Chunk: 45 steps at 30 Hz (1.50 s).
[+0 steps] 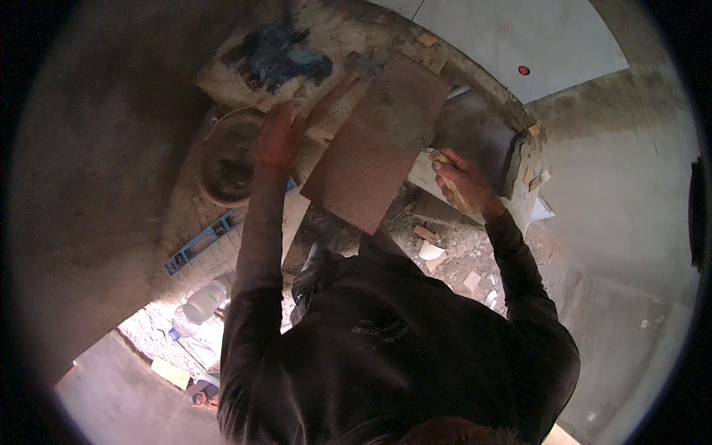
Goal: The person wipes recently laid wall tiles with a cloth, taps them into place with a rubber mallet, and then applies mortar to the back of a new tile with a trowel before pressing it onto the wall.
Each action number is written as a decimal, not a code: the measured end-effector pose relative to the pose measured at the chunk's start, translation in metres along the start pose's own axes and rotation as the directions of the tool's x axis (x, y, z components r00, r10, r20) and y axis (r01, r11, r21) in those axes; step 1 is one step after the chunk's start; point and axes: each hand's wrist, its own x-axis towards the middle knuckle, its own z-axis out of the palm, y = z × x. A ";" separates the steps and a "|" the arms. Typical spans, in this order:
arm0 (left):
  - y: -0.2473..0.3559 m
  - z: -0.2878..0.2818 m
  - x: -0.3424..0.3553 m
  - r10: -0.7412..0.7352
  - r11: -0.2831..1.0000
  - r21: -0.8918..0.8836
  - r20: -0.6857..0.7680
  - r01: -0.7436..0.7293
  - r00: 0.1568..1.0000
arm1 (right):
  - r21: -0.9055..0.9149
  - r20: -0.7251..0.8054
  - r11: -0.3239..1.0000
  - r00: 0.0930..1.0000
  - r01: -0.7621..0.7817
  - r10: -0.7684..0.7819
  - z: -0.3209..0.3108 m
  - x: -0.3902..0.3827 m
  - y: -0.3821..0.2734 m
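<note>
A large reddish-brown tile (380, 141) lies slanted in front of me, between my hands. My right hand (469, 182) is at the tile's right edge, its fingers closed round a crumpled, yellowish sponge-like piece (458, 194). My left hand (279, 141) is left of the tile, beside the rim of a round brown bucket (227, 167). Its fingers are dim and blurred, so I cannot make out whether they hold anything. A dark blue crumpled rag (278, 58) lies on the dusty surface beyond the left hand.
A blue spirit level (199, 243) lies below the bucket. Clear plastic bottles (202, 304) stand at lower left. Rubble and tile scraps (472, 280) litter the floor at right. A white panel (512, 37) with a red-rimmed hole is at the upper right, near a grey wall (630, 200).
</note>
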 end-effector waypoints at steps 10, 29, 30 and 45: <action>-0.068 0.121 0.036 0.000 0.709 0.684 0.242 -0.171 0.970 | -0.528 0.051 0.805 0.957 0.269 -0.286 -0.159 0.088 -0.032; 0.087 0.076 -0.160 -0.712 0.701 -0.439 -0.380 0.562 0.591 | -0.763 0.641 -0.498 0.580 0.413 -0.503 -0.236 0.204 -0.077; 0.092 0.082 -0.191 -0.779 0.618 -0.538 -0.324 0.573 0.536 | -0.759 0.646 -0.492 0.590 0.426 -0.485 -0.236 0.205 -0.083; 0.127 0.125 -0.202 -0.851 -0.010 -0.978 0.117 0.207 0.512 | -0.600 0.339 0.798 0.885 -0.057 0.318 -0.207 0.172 -0.107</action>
